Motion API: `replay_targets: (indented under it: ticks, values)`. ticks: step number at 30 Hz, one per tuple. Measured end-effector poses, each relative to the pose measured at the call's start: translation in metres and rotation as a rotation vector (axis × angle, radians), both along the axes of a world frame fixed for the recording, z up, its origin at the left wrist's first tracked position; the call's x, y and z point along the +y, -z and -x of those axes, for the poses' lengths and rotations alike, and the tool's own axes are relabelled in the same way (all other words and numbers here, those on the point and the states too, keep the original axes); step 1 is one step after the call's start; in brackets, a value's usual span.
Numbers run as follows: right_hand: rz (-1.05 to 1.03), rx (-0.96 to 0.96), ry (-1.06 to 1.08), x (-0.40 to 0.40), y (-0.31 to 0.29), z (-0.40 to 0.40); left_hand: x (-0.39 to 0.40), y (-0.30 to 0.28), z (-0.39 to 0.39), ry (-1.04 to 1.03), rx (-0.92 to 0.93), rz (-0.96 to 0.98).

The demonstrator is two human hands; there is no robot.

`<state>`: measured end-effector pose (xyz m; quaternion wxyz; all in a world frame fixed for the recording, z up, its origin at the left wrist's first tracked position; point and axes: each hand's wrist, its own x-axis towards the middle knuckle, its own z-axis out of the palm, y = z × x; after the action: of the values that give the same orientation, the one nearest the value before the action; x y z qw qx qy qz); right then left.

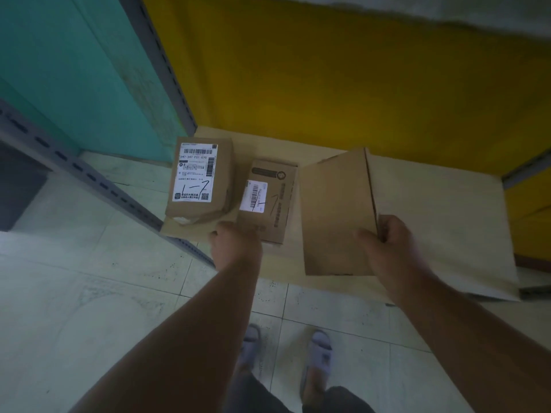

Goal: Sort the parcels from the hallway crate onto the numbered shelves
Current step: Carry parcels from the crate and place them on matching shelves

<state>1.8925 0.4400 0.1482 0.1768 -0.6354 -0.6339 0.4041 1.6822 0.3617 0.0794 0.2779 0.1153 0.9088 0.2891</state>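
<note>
Three brown cardboard parcels sit at a low shelf board. The left parcel carries a big white label marked "1-7". The middle parcel, flatter, has a small white barcode label and lies on the board. My left hand is at the middle parcel's near left corner, fingers curled down over its edge. My right hand grips the near right edge of a plain flat parcel, thumb on top, holding it tilted just above the board. No label shows on this parcel.
A grey slotted steel upright and a rail frame the shelf on the left. Behind stand a yellow wall and a teal panel. Pale floor tiles and my sandalled feet lie below.
</note>
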Motion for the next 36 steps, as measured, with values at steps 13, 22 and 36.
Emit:
replay_targets:
  ticks: [13, 22, 36]
  values:
    - [0.234, 0.515, -0.267, -0.034, -0.072, 0.006, -0.055, -0.147, -0.071, 0.404, -0.366, -0.361]
    - [0.012, 0.309, -0.455, -0.092, -0.079, 0.015, -0.111, -0.174, -0.059, 0.19, -0.714, -0.594]
    - [-0.171, 0.249, -0.172, -0.124, -0.113, 0.046, -0.207, -0.167, 0.013, 0.372, -0.86, -0.559]
